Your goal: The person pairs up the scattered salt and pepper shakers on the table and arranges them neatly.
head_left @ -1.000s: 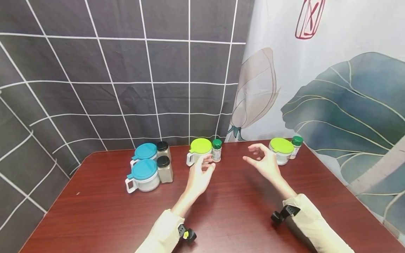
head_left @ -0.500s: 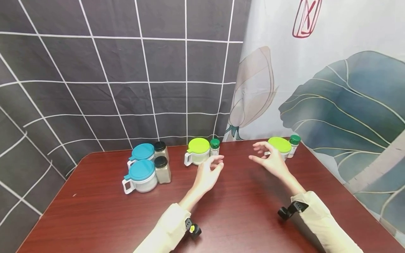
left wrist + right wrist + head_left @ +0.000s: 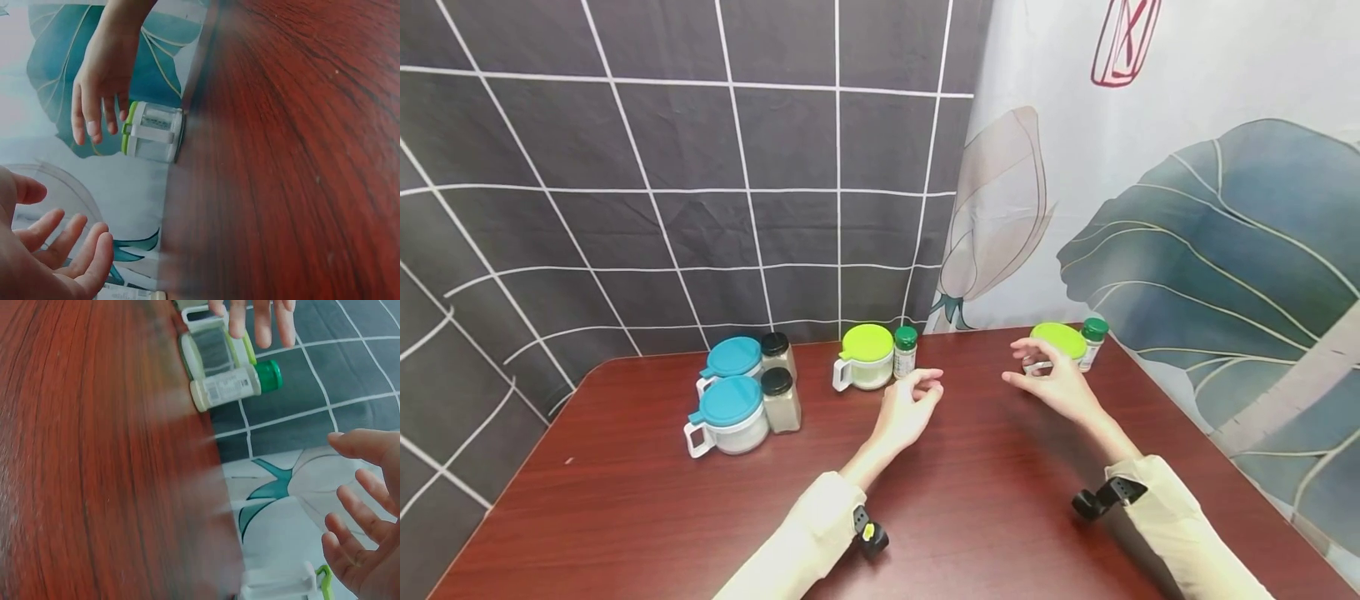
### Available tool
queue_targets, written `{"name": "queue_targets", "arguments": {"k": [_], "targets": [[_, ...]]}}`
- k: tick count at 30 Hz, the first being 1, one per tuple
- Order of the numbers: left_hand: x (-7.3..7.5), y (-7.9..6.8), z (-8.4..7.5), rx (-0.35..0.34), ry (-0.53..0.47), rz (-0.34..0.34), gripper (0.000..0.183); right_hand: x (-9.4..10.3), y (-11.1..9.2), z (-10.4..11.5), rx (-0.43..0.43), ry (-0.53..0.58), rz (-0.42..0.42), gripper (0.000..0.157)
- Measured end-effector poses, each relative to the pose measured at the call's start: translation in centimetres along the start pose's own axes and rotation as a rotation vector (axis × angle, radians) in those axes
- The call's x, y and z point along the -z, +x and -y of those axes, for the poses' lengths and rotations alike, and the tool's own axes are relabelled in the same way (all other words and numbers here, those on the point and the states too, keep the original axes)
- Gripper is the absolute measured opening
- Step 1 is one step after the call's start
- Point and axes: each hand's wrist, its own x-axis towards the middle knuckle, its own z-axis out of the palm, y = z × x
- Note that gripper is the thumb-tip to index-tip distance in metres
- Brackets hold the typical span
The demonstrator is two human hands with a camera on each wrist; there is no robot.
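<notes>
My left hand (image 3: 910,410) hovers with loosely bent fingers and holds nothing, just in front of a small shaker (image 3: 906,357) with a green cap. Left of that shaker stands a white-handled clear jar with a lime-green lid (image 3: 867,343). My right hand (image 3: 1062,387), thumb and fingers apart and nothing between them, overlaps a second lime-lidded jar (image 3: 1060,337) in the head view. In the left wrist view that jar (image 3: 156,130) shows its white handle. Beside it is another green-capped shaker (image 3: 1093,340). The right wrist view shows the first shaker (image 3: 228,386) against its jar.
On the left, two blue-lidded jars (image 3: 730,402) with white handles stand one before the other. Two black-capped spice bottles (image 3: 782,407) sit beside them. Behind the reddish wooden table (image 3: 970,500) hang a grey grid-patterned cloth (image 3: 790,150) and a leaf-printed cloth (image 3: 1210,217).
Both hands have moved to the right. The left has left the front of the middle lime-lidded jar, and the right now overlaps the right-hand jar. The head view has shifted slightly.
</notes>
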Motion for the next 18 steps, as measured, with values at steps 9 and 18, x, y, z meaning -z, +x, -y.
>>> {"name": "queue_targets", "arguments": {"k": [9,18], "targets": [[-1.3,0.6,-0.4,0.015,0.000,-0.008,0.024,0.9,-0.2,-0.5,0.020,-0.025,-0.079,0.047],[-2.6,1.0,-0.5,0.081,0.003,-0.021,0.024,1.4,-0.1,-1.2,0.100,-0.106,-0.183,0.040]]}}
